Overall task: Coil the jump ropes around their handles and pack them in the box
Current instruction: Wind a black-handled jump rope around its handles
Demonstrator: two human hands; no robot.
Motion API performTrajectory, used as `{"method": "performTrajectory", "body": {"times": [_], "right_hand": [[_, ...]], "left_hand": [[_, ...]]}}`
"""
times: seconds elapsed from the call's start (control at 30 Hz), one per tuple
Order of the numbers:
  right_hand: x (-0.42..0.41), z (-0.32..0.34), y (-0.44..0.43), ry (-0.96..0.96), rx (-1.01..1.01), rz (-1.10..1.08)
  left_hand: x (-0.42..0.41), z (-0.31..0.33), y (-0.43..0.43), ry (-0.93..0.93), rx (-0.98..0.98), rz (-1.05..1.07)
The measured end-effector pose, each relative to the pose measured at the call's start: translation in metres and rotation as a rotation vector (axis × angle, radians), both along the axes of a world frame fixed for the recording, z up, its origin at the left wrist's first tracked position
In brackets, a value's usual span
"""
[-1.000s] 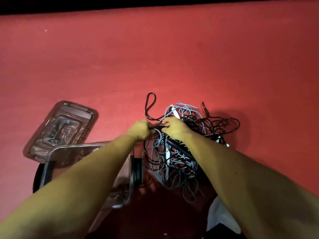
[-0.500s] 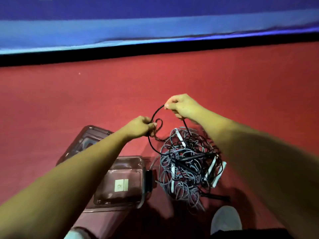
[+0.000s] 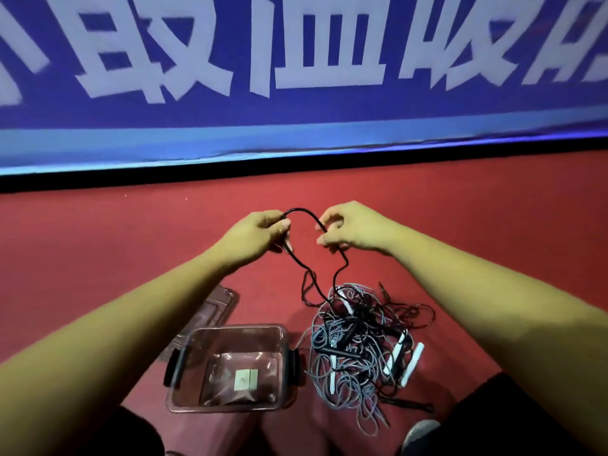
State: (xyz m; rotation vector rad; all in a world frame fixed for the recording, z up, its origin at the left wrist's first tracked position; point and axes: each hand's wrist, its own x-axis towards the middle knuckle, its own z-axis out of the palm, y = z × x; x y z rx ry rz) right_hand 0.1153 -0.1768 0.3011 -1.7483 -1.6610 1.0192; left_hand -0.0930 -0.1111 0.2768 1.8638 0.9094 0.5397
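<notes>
We pinch black jump rope [image 3: 304,213] w/ L hand [image 3: 260,230] & R hand [image 3: 348,230], both clamped on it. Loop arches btwn grips; rest trails down into rope pile [image 3: 358,343] beside clear box [image 3: 237,327].

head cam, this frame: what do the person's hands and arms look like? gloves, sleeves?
Both bare: the left hand and right hand show no gloves, rings or watch. The left forearm and right forearm are bare too, and no sleeve shows up to the frame edge. No markings or straps.
</notes>
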Motion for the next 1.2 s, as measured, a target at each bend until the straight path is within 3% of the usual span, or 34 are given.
{"method": "performTrajectory", "body": {"times": [0.07, 0.13, 0.2, 0.33, 0.4, 0.47, 0.53, 0.57, 0.63, 0.7, 0.73, 0.87, 0.97, 1.03, 1.13, 1.2], "right_hand": [[-0.018, 0.000, -0.012, 0.126, 0.016, 0.051], [-0.025, -0.001, -0.019, 0.132, 0.108, 0.053], [-0.022, 0.000, -0.017, 0.200, 0.216, -0.035], [-0.003, 0.003, -0.006, 0.458, 0.310, -0.389], [0.011, -0.008, 0.000, 0.262, 0.286, -0.441], [0.020, -0.017, -0.001, -0.110, 0.141, -0.339], [0.019, -0.019, -0.006, -0.377, 0.026, -0.188], [0.015, -0.019, -0.007, -0.389, 0.031, -0.097], [-0.003, -0.016, -0.012, -0.203, 0.064, 0.054], [-0.021, -0.018, -0.014, -0.005, 0.096, 0.082], [-0.029, -0.019, -0.014, 0.008, 0.130, 0.060], [-0.042, -0.015, -0.007, -0.198, 0.318, 0.043], [-0.041, -0.006, -0.003, -0.219, 0.324, 0.089], [-0.037, 0.002, 0.001, -0.172, 0.334, -0.001], [-0.018, 0.004, 0.011, 0.060, 0.342, -0.419], [0.000, -0.007, 0.018, 0.033, 0.254, -0.554]], "left_hand": [[-0.001, 0.009, -0.013, -0.043, -0.011, 0.013], [-0.004, 0.010, -0.022, -0.112, -0.046, 0.052], [-0.013, 0.000, -0.023, -0.101, -0.054, 0.060], [-0.034, -0.020, -0.016, 0.247, -0.077, -0.117], [-0.036, -0.017, -0.012, 0.223, -0.106, -0.101], [-0.034, -0.008, -0.008, 0.086, -0.095, -0.041], [-0.031, 0.003, -0.007, 0.099, 0.034, -0.002], [-0.029, 0.007, -0.008, 0.144, 0.125, -0.008], [-0.026, 0.013, -0.012, 0.183, 0.207, -0.041], [-0.026, 0.018, -0.015, 0.168, 0.219, -0.084], [-0.025, 0.020, -0.016, 0.170, 0.228, -0.097], [-0.028, 0.022, -0.012, 0.195, 0.198, -0.112], [-0.032, 0.017, -0.013, 0.152, 0.098, -0.085], [-0.039, 0.013, -0.009, 0.158, 0.033, -0.085], [-0.049, 0.009, -0.006, 0.147, -0.178, -0.179], [-0.053, 0.003, -0.004, 0.136, -0.245, -0.149]]}}
